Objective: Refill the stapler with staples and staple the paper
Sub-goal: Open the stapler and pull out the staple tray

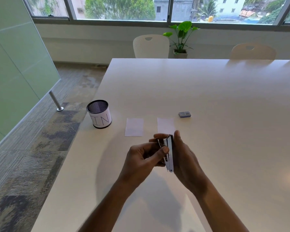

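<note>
Fingers [149,145] of the left hand [141,156] and right hand [184,154] grip the stapler [169,153], near a mesh cup [99,116] labelled "IN".

Holding a stapler [169,153] on edge above the table [208,91], clasped between left hand [141,158] and right hand [184,158]. Left thumb laid across the metal rail, fingers curled underneath; right palm against the stapler's other side, fingertips wrapped over its far end. Just beyond the left hand, flat on the table, a white paper slip [134,127]; directly past the right hand's fingertips, a second paper slip [165,125]. Farther out beyond the right hand, a small blue staple box [184,114]. Well left of the left hand, by the table's edge, a mesh cup [99,116] with a paper label.
</note>
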The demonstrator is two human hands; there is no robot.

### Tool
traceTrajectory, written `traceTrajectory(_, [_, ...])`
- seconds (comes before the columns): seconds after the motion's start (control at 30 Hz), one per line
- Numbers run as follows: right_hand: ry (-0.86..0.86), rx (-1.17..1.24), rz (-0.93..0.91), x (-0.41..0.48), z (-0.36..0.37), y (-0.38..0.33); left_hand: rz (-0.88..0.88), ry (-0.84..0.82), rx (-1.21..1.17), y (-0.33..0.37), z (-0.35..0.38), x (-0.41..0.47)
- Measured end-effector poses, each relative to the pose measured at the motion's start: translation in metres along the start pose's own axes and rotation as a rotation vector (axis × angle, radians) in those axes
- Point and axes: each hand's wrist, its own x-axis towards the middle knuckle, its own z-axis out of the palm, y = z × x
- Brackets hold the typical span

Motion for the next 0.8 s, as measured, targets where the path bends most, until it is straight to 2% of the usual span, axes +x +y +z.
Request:
traceTrajectory(0.2, [-0.048, -0.234, -0.134, -0.013, -0.02, -0.017, 0.02, -0.034, 0.052, 0.009, -0.012, 0.002])
traceTrajectory(0.47, [-0.071, -0.23, -0.098, -0.017, -0.023, -0.019, 0.028, -0.042, 0.255, 0.009, -0.01, 0.001])
traceTrajectory(0.67, [-0.068, -0.221, -0.135, -0.02, -0.023, -0.013, 0.012, -0.02, 0.27, 0.007, -0.01, -0.004])
traceTrajectory(0.8, [-0.071, -0.214, -0.164, -0.022, -0.021, -0.009, -0.004, -0.016, 0.187, 0.006, -0.009, -0.008])
